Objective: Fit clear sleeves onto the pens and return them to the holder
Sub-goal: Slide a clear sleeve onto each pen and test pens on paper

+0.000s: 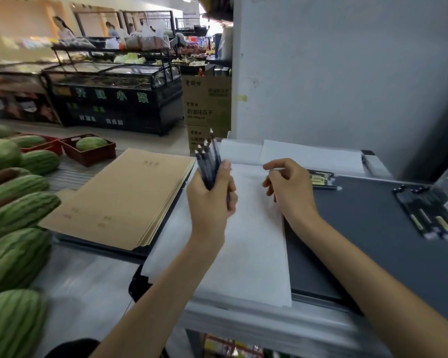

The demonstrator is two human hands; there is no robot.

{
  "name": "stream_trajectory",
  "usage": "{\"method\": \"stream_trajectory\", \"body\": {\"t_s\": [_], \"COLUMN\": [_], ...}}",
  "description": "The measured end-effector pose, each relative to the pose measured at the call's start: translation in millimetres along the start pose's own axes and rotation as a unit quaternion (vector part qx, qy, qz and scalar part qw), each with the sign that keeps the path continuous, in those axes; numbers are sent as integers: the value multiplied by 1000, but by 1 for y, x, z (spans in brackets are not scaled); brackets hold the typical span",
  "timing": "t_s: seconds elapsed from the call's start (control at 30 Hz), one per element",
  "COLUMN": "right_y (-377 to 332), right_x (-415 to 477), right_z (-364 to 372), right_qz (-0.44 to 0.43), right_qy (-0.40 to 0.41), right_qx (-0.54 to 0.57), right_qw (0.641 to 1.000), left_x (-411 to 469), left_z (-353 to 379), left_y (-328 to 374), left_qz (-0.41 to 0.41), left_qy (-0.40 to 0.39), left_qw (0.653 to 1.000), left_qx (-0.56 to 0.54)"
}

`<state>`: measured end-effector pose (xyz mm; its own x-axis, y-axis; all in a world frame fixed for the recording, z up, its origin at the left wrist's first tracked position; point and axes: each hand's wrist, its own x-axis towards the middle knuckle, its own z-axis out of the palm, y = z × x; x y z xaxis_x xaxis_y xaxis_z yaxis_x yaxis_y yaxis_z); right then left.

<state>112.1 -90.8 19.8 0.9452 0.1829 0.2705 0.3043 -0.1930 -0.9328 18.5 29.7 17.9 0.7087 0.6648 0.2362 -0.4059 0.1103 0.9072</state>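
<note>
My left hand (212, 200) grips a bundle of several dark pens (208, 157), tips up, above the white paper sheets (251, 244). My right hand (287, 187) hovers to the right of it over the paper with fingers loosely curled and nothing in it. A few more dark pens with yellow labels (321, 179) lie on the dark counter just beyond my right hand. At the far right a clear holder (429, 213) lies flat with several pens inside. I cannot make out any clear sleeves.
A stack of brown paper folders (122, 197) lies to the left of the white sheets. Several watermelons (16, 215) fill the left edge. A grey wall (347, 73) rises behind the counter. Shop display cases stand further back.
</note>
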Motion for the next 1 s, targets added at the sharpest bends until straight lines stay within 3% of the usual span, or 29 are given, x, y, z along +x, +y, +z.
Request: {"method": "stream_trajectory", "body": {"t_s": [0.17, 0.27, 0.4, 0.5, 0.67, 0.77, 0.87, 1.0], "right_y": [-15, -17, -21, -26, -29, -30, -33, -33], "right_x": [14, 17, 16, 11, -2, -8, -13, -13], "right_z": [17, 28, 30, 25, 23, 25, 28, 26], "right_qz": [-36, -41, -34, 30, 1, 22, 10, 44], "right_qy": [-99, -134, -135, -221, -312, -303, -272, -268], "right_qx": [-126, -164, -25, 84, 83, 102, 101, 128], "right_qw": [986, 976, 990, 971, 946, 947, 957, 954], "left_x": [7, 9, 8, 5, 2, 0, 0, -4], "left_z": [-7, -8, -5, -1, 2, 5, 6, 5], "left_y": [5, 4, -2, -7, -10, -11, -11, -6], "left_qz": [-39, -70, -68, -48, -28, 5, -16, -46], "left_qy": [103, 117, 80, 36, -23, -65, -73, -93], "left_qw": [991, 988, 994, 993, 983, 973, 969, 980], "left_qx": [-72, -74, 5, 101, 179, 223, 236, 168]}}
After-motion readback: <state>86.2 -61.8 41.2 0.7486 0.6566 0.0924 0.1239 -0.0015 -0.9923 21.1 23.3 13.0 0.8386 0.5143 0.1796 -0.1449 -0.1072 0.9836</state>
